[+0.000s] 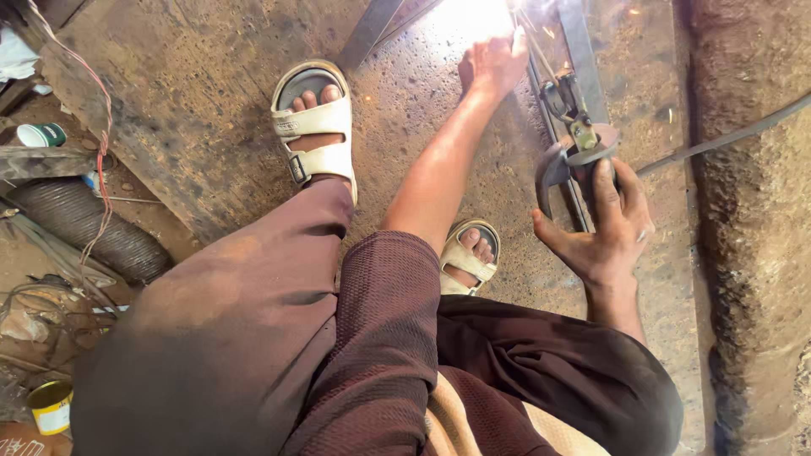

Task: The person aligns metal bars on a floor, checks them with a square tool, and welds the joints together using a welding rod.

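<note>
A rough, pitted metal plate [203, 93] serves as the floor, sunlit and glaring at its far edge. Left of the plate lie a ribbed dark hose [80, 224], a green cup [40, 134] and a yellow tin [51, 407] on dusty ground.

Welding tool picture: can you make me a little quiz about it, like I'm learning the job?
1. True or false: the right hand grips the welding holder.
2. Which is nearest the bright sparks? A) left hand B) green cup C) yellow tin
3. Fill in: both feet wear pale ____.
Key: 1 true; 2 A; 3 sandals.
</note>
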